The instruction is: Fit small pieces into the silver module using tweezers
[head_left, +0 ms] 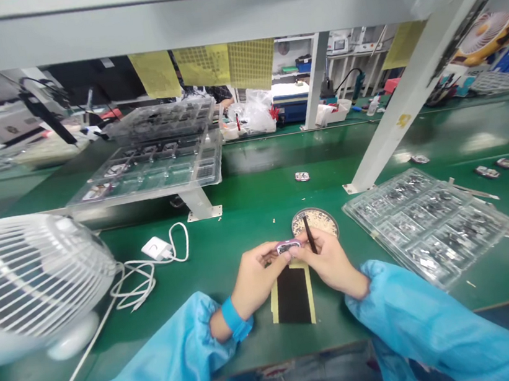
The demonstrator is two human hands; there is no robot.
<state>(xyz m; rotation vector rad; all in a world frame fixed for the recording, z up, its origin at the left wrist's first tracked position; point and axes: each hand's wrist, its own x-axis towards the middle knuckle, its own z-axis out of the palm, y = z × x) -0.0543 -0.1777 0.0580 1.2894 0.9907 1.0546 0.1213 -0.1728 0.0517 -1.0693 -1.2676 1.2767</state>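
My left hand [257, 275] and my right hand [330, 260] meet over the green bench, both pinching a small pinkish-grey part [288, 246] between their fingertips. The right hand also grips black tweezers [309, 233], which point up and away. Below the hands lies a black strip on yellow backing [292, 295]. Just behind the hands sits a round dish of small pale pieces [318, 220]. Blue sleeves cover both arms, and a blue band circles the left wrist.
A white desk fan [27, 280] stands at the left with a white cable and adapter [156, 248]. A clear tray of parts [428, 224] lies at the right. Stacked clear trays [152, 166] rest on a raised shelf. Loose parts [507, 165] lie far right.
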